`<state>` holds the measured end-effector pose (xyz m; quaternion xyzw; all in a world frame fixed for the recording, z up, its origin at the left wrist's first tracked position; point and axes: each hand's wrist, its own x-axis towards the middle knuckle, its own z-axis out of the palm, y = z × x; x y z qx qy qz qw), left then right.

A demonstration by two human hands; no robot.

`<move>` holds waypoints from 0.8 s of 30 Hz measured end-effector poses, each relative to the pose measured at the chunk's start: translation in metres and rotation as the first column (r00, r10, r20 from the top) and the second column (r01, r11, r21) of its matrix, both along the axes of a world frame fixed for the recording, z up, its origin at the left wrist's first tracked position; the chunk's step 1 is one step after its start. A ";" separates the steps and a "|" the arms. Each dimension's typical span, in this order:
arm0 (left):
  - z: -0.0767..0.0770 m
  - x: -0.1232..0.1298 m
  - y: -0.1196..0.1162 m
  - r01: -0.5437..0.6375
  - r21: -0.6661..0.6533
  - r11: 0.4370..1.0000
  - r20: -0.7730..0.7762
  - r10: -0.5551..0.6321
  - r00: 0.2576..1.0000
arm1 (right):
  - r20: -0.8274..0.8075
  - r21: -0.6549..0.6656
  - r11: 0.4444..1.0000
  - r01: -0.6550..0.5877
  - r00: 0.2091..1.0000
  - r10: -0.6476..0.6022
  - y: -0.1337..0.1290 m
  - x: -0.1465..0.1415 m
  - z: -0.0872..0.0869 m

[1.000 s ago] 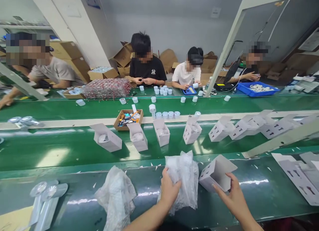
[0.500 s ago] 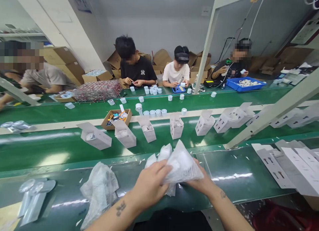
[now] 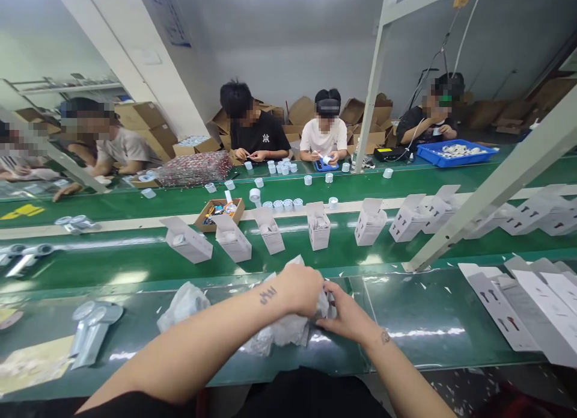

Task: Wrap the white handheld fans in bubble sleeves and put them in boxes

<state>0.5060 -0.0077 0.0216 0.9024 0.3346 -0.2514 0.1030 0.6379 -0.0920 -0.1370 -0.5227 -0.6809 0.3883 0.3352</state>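
Observation:
Near the front edge of the bench, my left hand [image 3: 301,290] is closed over the top of a translucent plastic bag [image 3: 291,332] with a pale item inside. My right hand [image 3: 346,311] grips the right side of the same bag between curved fingers and thumb. More crinkled wrapping lies under and behind the hands, partly hidden. Left of my forearm rests another wrapped bundle [image 3: 184,302]. Farther left, pale grey-blue plastic handheld parts [image 3: 94,328] lie side by side on the bench beside a yellowish sheet [image 3: 38,364].
Open white boxes [image 3: 319,231] with wrapped items stand along the green belt [image 3: 135,258]. More white cartons [image 3: 505,313] are at right. A slanted metal post [image 3: 451,228] rises there. Co-workers [image 3: 259,129] sit opposite, near a blue tray [image 3: 455,156] and a small cardboard box [image 3: 219,216].
The bag raised between my hands has come down to the bench. My left hand has swung over its top, and my forearm now crosses farther over. The view has shifted left.

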 end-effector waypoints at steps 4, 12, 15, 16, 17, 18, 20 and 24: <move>-0.014 0.019 -0.018 0.139 0.000 0.990 -0.094 -0.138 0.986 | -0.011 0.026 0.999 -0.031 0.999 0.031 0.003 0.002 0.005; -0.021 -0.009 -0.027 0.248 0.249 0.936 0.112 -0.282 0.953 | -0.086 -0.031 0.999 -0.032 0.996 0.029 -0.001 0.023 -0.008; -0.025 -0.003 -0.013 0.171 0.228 0.959 0.045 -0.186 0.982 | -0.074 -0.035 0.999 0.000 0.997 -0.002 -0.002 0.026 -0.010; -0.025 0.000 -0.010 0.117 0.214 0.970 0.015 -0.123 0.992 | -0.067 -0.026 1.000 0.015 0.998 -0.017 -0.002 0.027 -0.010; -0.026 0.004 -0.010 0.082 0.204 0.976 -0.009 -0.082 0.997 | -0.054 -0.009 1.000 0.016 0.998 -0.017 -0.003 0.028 -0.009; -0.028 0.008 -0.015 0.074 0.196 0.978 -0.028 -0.070 0.997 | -0.037 0.017 1.000 0.003 0.999 -0.003 -0.004 0.029 -0.009; -0.036 0.013 -0.036 0.112 0.201 0.973 -0.044 -0.105 0.993 | -0.012 0.066 0.997 -0.031 0.999 0.032 -0.007 0.030 -0.008; -0.055 0.015 -0.090 0.124 0.278 0.953 0.001 -0.129 0.992 | -0.070 0.117 0.993 -0.030 0.997 0.039 -0.011 0.027 -0.008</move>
